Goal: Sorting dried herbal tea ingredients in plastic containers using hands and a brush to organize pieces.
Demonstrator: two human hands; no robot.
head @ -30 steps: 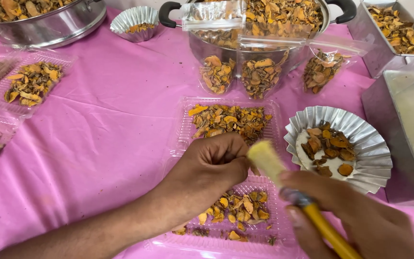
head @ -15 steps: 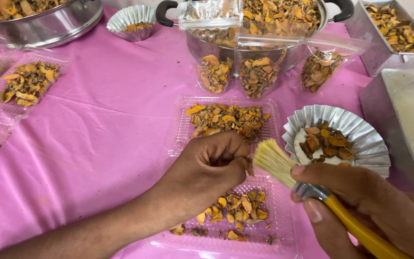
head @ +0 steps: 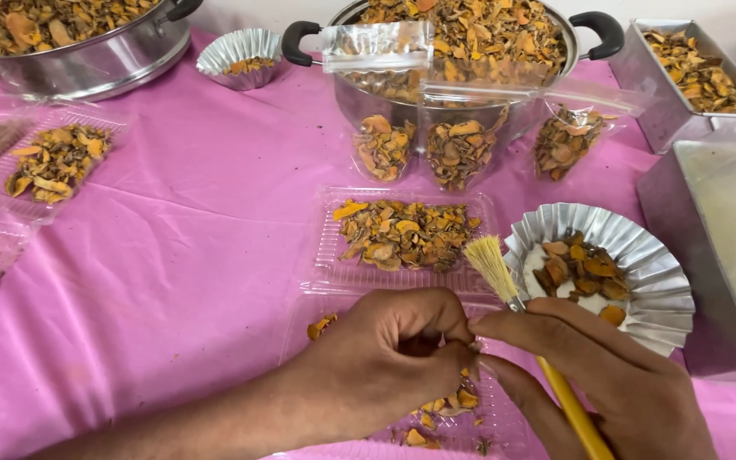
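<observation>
My left hand [head: 389, 353] is curled over the near clear plastic tray [head: 470, 422] of orange-brown dried slices, fingertips pinched together on something I cannot make out. My right hand [head: 606, 379] grips a yellow-handled brush [head: 517, 294], bristles pointing up-left, close beside my left fingertips. Just behind lies a second clear tray [head: 334, 264] filled with dried slices. To the right of the brush sits a fluted foil cup [head: 666, 281] holding a few slices on white powder.
Two steel pots [head: 87, 64] [head: 368, 102] full of dried slices stand at the back, with filled plastic bags [head: 462, 153] leaning on the middle one. Metal tins [head: 666, 111] sit at right, more clear trays [head: 53, 162] at left, a small foil cup [head: 244, 55] behind. Pink cloth [head: 189, 255] covers the table.
My right hand has brought the brush in toward my left fingertips and raised its bristles more upright. My left hand stays curled over the near tray.
</observation>
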